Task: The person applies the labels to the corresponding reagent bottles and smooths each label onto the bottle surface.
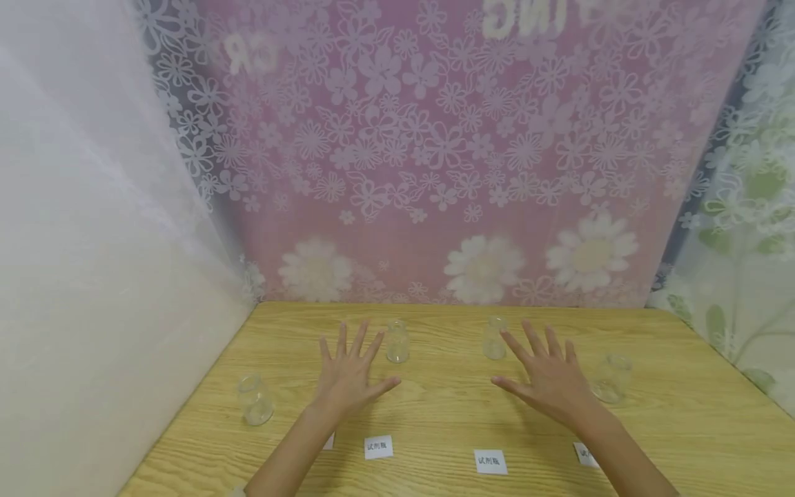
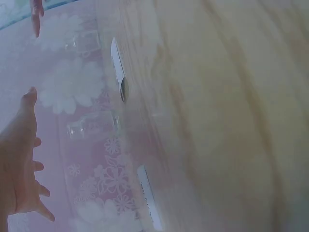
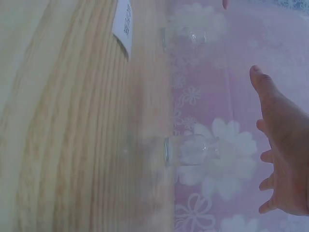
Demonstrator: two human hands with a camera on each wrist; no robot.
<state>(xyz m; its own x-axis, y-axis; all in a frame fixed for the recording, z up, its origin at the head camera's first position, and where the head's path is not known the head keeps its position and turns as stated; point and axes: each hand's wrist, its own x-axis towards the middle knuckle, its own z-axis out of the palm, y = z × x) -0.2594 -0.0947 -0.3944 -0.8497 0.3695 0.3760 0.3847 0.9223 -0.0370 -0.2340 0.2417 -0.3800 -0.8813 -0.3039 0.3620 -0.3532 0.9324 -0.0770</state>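
Both hands hover over the wooden table with fingers spread, holding nothing. My left hand (image 1: pixel 346 378) is between a clear glass bottle (image 1: pixel 254 400) on the left and another glass bottle (image 1: pixel 398 342) just beyond its index fingertip. The index finger of my right hand (image 1: pixel 553 378) overlaps a third glass bottle (image 1: pixel 495 338) in the head view. To the right of that hand, partly covered by it, stands one more clear bottle (image 1: pixel 614 378). In the wrist views, the left hand (image 2: pixel 18 159) and right hand (image 3: pixel 285 145) appear with their thumbs extended, apart from the bottles.
Small white cards with printed characters lie near the front of the table (image 1: pixel 428 414): one card (image 1: pixel 378 447) left of centre, another card (image 1: pixel 491 462) right of centre. Two more are partly behind the forearms. A pink floral curtain (image 1: pixel 404 172) hangs behind, with pale sheets at both sides.
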